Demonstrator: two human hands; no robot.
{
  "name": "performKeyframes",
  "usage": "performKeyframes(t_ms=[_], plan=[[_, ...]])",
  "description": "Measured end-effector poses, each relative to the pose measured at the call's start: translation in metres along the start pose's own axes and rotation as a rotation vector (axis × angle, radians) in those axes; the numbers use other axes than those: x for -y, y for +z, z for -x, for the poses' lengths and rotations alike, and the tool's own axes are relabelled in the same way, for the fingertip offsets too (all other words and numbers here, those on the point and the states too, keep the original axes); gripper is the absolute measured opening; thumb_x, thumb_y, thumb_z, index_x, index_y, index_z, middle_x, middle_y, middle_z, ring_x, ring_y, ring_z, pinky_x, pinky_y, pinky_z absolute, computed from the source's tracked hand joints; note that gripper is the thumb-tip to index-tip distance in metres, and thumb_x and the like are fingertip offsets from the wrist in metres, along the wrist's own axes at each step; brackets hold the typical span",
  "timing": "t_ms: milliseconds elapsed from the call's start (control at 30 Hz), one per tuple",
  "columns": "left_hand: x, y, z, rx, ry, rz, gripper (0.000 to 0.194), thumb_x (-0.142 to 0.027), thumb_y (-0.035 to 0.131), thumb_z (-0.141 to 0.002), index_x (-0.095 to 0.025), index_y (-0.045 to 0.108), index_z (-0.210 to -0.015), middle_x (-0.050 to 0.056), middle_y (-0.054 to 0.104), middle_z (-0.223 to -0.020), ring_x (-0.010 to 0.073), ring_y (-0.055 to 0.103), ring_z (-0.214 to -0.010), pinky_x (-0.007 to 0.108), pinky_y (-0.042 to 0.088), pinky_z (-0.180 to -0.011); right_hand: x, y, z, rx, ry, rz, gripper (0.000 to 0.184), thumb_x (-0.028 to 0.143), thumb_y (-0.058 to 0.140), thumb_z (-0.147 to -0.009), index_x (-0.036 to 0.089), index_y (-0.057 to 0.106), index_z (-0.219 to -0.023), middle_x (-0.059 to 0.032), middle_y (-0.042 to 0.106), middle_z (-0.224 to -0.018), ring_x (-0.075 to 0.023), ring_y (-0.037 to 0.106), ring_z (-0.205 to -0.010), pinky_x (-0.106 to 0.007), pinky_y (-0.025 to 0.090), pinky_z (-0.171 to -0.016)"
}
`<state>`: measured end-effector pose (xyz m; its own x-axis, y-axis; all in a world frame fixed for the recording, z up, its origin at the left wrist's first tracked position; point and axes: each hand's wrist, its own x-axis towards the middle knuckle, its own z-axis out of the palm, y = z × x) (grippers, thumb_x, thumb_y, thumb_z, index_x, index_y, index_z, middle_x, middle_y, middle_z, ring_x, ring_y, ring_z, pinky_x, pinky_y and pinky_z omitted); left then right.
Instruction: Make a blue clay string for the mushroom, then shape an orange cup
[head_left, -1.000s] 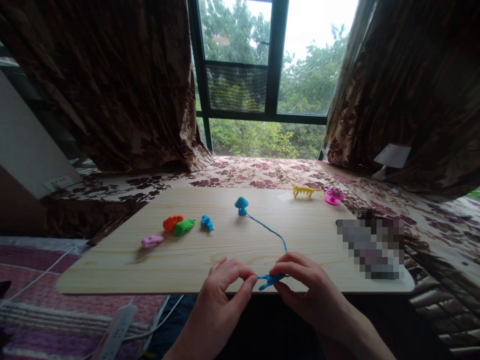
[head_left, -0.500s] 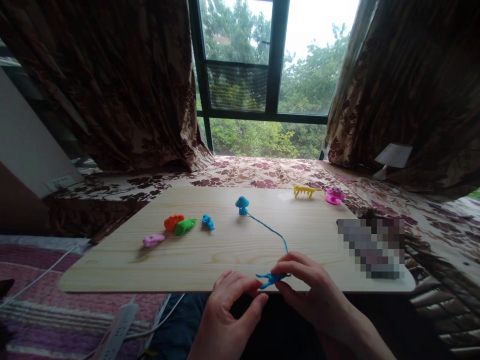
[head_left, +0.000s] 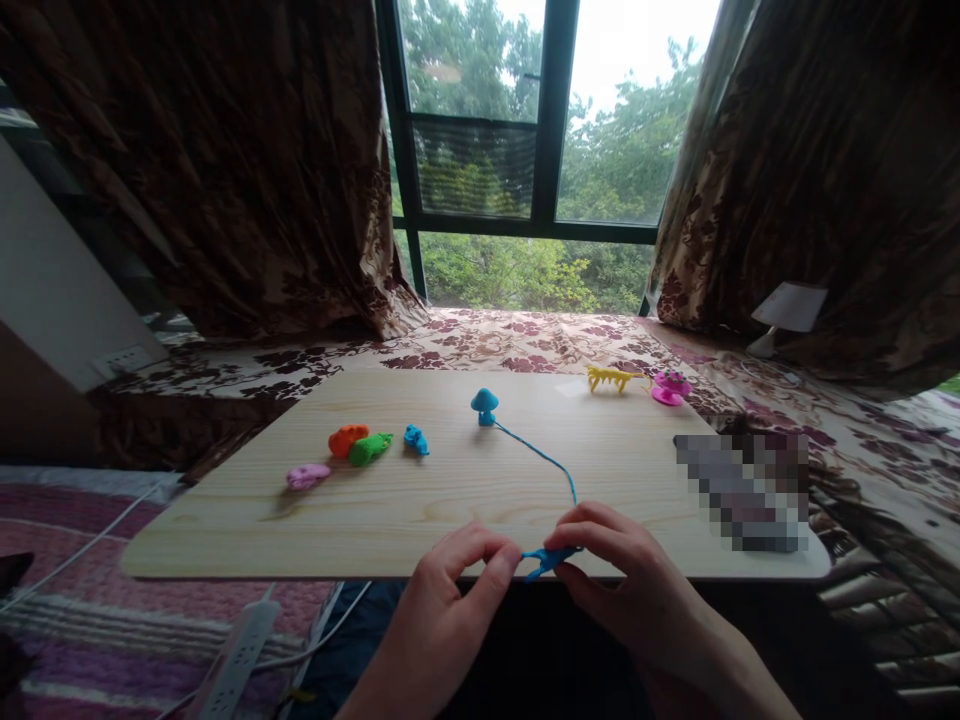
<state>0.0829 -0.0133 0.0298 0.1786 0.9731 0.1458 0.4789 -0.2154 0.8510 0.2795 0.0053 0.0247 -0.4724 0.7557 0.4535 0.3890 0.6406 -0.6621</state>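
Between my hands, at the table's near edge, is a small blue clay figure [head_left: 549, 560] with thin prongs on its left end. My right hand [head_left: 630, 575] grips its body between thumb and fingers. The thumb and forefinger of my left hand [head_left: 469, 580] pinch one of the prongs. A twisted blue cord [head_left: 544, 457] runs from near my right fingers to a blue mushroom [head_left: 485, 406] standing upright mid-table. Whether the cord joins the figure is hidden behind my right fingers.
Left on the wooden table [head_left: 420, 535] lie pink [head_left: 307, 476], orange [head_left: 348, 441], green [head_left: 370, 449] and blue [head_left: 415, 440] clay lumps. A yellow legged figure [head_left: 609, 379] and a pink piece [head_left: 670, 388] stand at the back right. A blurred-out object [head_left: 739, 490] lies at the right.
My left thumb and forefinger have closed on a prong of the blue figure; before, they were apart beside it. My right hand keeps its grip.
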Motion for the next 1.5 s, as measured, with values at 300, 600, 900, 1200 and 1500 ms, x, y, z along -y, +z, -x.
performKeyframes(t_ms=[300,600,900,1200,1500], plan=[[-0.005,0.001,-0.003,0.099,-0.078,0.082,0.023,-0.036,0.044,-0.082,-0.022,0.062,-0.077,-0.003,0.064,-0.076,0.0152,0.057,-0.079,0.024,0.039,-0.075,0.0,0.002,-0.001,-0.001,-0.007,0.014,0.022,0.008,0.053,-0.077,0.022,0.06,-0.093,-0.0034,0.06,-0.085,-0.0152,0.057,-0.078,-0.027,0.047,-0.07],[-0.008,0.005,-0.005,0.066,-0.093,0.089,0.022,-0.035,0.047,-0.08,-0.021,0.063,-0.075,-0.004,0.064,-0.073,0.0147,0.057,-0.077,0.024,0.039,-0.074,0.002,0.003,0.0,0.025,0.002,0.059,0.022,0.007,0.053,-0.077,0.022,0.06,-0.091,-0.0024,0.059,-0.085,-0.015,0.055,-0.079,-0.028,0.044,-0.07],[-0.005,0.011,-0.007,0.07,-0.095,0.071,0.023,-0.035,0.047,-0.08,-0.02,0.063,-0.074,-0.003,0.062,-0.071,0.0143,0.056,-0.075,0.022,0.039,-0.071,-0.002,0.007,0.0,0.043,0.008,0.092,0.024,0.007,0.052,-0.077,0.023,0.06,-0.094,-0.0015,0.058,-0.086,-0.0146,0.054,-0.08,-0.028,0.043,-0.071],[-0.004,0.003,-0.011,0.14,-0.079,0.154,0.03,-0.041,0.043,-0.083,-0.023,0.066,-0.091,-0.002,0.066,-0.081,0.0156,0.057,-0.082,0.024,0.04,-0.076,0.001,0.001,-0.001,0.049,0.023,0.071,0.024,0.008,0.052,-0.079,0.023,0.06,-0.096,-0.0016,0.058,-0.087,-0.0145,0.054,-0.08,-0.028,0.042,-0.072],[-0.006,0.009,-0.013,0.148,-0.085,0.125,0.03,-0.044,0.047,-0.081,-0.02,0.064,-0.079,-0.001,0.066,-0.076,0.0158,0.057,-0.077,0.024,0.041,-0.073,0.002,0.003,-0.002,0.045,0.009,0.004,0.028,0.004,0.052,-0.077,0.023,0.059,-0.097,-0.0005,0.057,-0.088,-0.0126,0.054,-0.08,-0.026,0.044,-0.072]])
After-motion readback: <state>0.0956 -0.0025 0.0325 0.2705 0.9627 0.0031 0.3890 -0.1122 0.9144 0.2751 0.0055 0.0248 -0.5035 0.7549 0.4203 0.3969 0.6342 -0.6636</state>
